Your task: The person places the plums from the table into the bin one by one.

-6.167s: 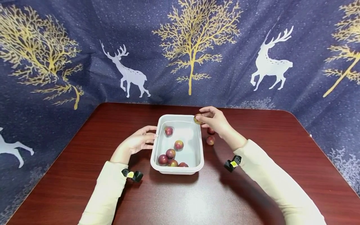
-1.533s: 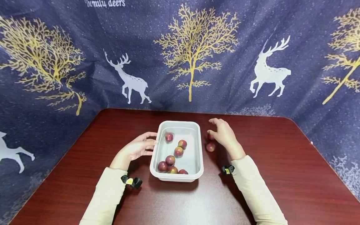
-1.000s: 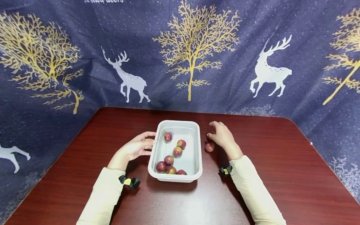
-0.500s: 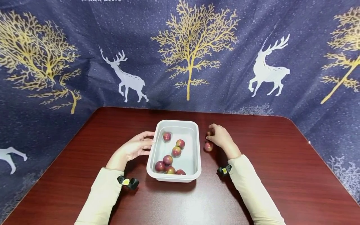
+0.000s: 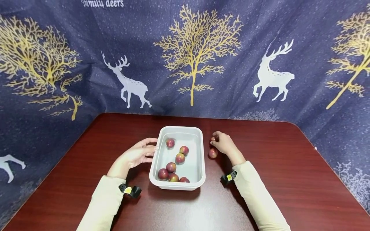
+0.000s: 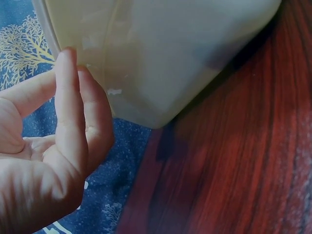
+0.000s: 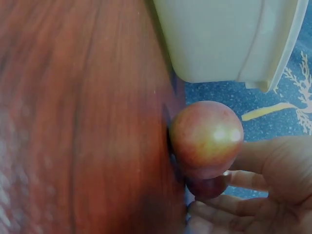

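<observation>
A white plastic container [image 5: 200, 160] stands mid-table with several red-and-yellow plums [image 5: 180, 158] inside. My left hand [image 5: 138, 154] is at its left side, fingertips touching the rim and outer wall; in the left wrist view the fingers [image 6: 70, 107] rest near the rim, fairly straight. Right of the container, two plums lie on the table. My right hand [image 5: 225, 144] pinches the farther plum [image 5: 213, 139] between thumb and fingers. The nearer plum [image 5: 213, 153] sits just below the hand. In the right wrist view, this near plum [image 7: 207, 139] partly hides the pinched one [image 7: 207, 187].
The dark red wooden table [image 5: 260, 154] reaches back to a blue cloth [image 5: 167, 57] printed with white deer and golden trees. Each wrist carries a small black camera [image 5: 228, 177] with a yellow mark.
About six seconds ago my right hand held a plum at the container's far right rim; that plum now lies inside. The hand has returned to the table and closed round another. Left hand stays put.
</observation>
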`<move>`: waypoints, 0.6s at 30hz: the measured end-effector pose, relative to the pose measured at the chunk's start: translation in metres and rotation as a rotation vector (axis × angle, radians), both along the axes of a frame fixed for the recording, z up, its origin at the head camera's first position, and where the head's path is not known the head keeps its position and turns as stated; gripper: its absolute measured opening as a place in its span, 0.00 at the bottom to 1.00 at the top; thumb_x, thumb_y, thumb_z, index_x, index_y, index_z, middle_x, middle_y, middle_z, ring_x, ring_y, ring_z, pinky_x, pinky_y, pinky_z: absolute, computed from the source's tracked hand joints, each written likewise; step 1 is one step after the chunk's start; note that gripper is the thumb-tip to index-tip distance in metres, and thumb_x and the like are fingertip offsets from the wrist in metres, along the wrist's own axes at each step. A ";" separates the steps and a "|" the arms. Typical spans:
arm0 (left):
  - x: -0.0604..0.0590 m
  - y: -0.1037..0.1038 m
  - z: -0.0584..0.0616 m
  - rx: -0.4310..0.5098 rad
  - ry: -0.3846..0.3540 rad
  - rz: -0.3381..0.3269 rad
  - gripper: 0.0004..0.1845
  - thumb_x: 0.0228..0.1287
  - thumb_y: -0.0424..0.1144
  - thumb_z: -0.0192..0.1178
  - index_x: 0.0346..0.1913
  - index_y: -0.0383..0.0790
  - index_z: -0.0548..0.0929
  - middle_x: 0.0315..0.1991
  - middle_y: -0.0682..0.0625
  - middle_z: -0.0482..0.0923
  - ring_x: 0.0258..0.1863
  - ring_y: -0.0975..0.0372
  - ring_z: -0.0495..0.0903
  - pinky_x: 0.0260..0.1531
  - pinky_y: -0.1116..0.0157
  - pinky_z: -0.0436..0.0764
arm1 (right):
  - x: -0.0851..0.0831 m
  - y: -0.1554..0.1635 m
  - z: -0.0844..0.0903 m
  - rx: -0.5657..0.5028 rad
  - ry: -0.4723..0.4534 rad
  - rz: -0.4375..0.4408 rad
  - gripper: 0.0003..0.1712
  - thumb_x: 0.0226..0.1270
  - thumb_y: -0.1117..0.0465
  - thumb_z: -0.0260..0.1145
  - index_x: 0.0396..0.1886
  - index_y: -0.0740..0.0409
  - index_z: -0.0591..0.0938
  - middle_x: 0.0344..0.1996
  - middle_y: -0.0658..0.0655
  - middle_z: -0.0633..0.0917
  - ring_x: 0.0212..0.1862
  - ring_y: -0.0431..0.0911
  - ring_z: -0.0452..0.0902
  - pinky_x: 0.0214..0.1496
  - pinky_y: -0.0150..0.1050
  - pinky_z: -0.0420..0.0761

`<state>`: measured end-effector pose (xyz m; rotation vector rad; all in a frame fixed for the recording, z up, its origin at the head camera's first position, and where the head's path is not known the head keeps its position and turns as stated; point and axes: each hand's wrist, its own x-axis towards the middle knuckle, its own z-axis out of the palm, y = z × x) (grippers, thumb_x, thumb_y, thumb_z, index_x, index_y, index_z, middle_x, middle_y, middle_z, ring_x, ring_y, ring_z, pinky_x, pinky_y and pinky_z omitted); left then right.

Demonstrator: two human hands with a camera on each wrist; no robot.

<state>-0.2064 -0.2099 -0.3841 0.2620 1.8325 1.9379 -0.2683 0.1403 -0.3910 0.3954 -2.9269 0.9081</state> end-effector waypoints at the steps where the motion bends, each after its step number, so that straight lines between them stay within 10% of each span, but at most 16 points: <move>1: 0.000 0.000 0.000 0.001 0.000 0.000 0.28 0.70 0.30 0.49 0.68 0.29 0.53 0.41 0.52 0.81 0.39 0.63 0.82 0.41 0.64 0.82 | 0.000 0.000 0.000 -0.003 -0.002 -0.005 0.19 0.61 0.64 0.64 0.50 0.71 0.75 0.38 0.66 0.84 0.48 0.61 0.78 0.55 0.53 0.73; 18: 0.000 -0.002 -0.001 0.003 0.014 -0.020 0.27 0.70 0.30 0.48 0.68 0.29 0.52 0.41 0.52 0.80 0.40 0.63 0.82 0.42 0.63 0.82 | -0.003 0.002 0.004 -0.535 -0.301 0.027 0.24 0.66 0.68 0.60 0.58 0.77 0.68 0.51 0.73 0.78 0.41 0.41 0.80 0.42 0.39 0.83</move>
